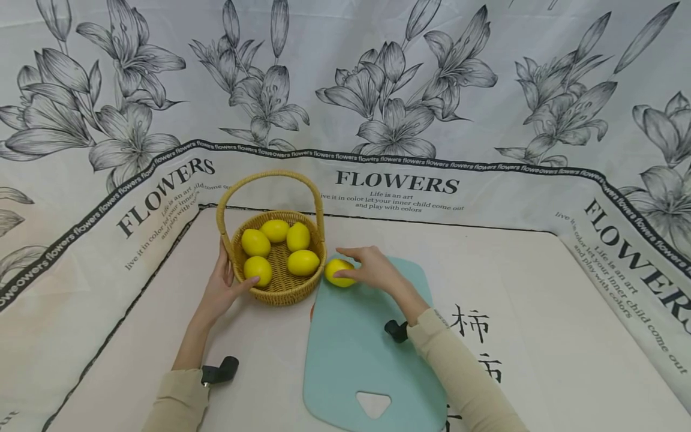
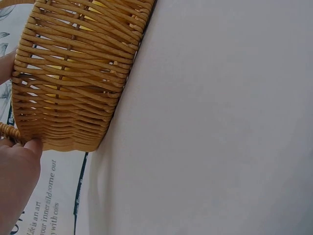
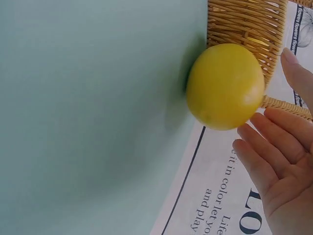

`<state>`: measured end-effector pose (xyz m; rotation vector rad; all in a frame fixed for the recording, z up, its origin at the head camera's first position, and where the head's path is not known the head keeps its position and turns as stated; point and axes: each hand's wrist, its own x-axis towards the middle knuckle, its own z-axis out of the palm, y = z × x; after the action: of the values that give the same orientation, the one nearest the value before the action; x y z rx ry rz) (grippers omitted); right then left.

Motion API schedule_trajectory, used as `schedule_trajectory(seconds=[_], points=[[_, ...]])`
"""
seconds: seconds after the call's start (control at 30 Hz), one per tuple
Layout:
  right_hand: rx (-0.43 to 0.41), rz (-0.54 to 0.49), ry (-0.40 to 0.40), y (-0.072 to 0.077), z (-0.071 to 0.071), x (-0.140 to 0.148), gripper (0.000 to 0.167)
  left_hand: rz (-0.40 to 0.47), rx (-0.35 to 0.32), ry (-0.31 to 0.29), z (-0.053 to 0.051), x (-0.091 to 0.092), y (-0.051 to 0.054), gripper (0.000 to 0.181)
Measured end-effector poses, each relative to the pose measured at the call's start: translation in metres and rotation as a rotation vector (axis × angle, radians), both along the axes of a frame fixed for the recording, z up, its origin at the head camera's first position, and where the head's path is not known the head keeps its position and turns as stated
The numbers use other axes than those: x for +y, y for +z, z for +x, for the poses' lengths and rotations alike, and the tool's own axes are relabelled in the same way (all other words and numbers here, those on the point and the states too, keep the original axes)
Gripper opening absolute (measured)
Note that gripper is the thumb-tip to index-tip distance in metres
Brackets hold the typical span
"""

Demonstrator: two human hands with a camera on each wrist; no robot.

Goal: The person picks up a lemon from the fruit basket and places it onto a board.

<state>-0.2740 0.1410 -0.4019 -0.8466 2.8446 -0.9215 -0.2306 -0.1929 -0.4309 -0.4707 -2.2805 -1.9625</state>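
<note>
A wicker basket (image 1: 283, 295) with a tall handle holds several yellow lemons (image 1: 303, 263). My left hand (image 1: 218, 291) grips its left side, thumb over the rim; in the left wrist view its fingers (image 2: 19, 161) lie against the wicker wall (image 2: 73, 83). Another lemon (image 1: 339, 273) rests at the upper left corner of the turquoise board (image 1: 372, 342), right beside the basket. Around this lemon (image 3: 225, 87) my right hand (image 3: 288, 161) is spread, fingers loosely bent and thumb apart; whether any fingertip touches it, I cannot tell. From above, the right hand (image 1: 372, 268) partly covers the lemon.
Under the board's left edge shows a bit of something orange (image 1: 312, 311). The board has a triangular hole near its front. Black characters (image 1: 471, 324) are on the pale cloth to its right. Flower-printed cloth (image 1: 399, 189) rises behind and at both sides.
</note>
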Motion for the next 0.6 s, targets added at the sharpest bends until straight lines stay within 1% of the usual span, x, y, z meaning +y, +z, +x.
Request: schedule_trajectory(seconds=[0.1, 0.17, 0.4, 0.6], points=[[0.015, -0.008, -0.006, 0.004, 0.000, 0.001, 0.062, -0.005, 0.004, -0.001, 0.002, 0.002, 0.004, 0.107], [0.026, -0.014, -0.008, 0.008, -0.001, 0.001, 0.062, -0.001, 0.010, -0.004, 0.002, 0.002, 0.004, 0.107], [0.061, -0.052, 0.010, 0.020, -0.001, -0.003, 0.062, 0.008, 0.040, -0.006, -0.012, -0.005, -0.019, 0.110], [0.078, -0.053, 0.017, 0.025, -0.002, -0.012, 0.062, 0.014, 0.046, -0.009, -0.011, -0.006, -0.019, 0.109]])
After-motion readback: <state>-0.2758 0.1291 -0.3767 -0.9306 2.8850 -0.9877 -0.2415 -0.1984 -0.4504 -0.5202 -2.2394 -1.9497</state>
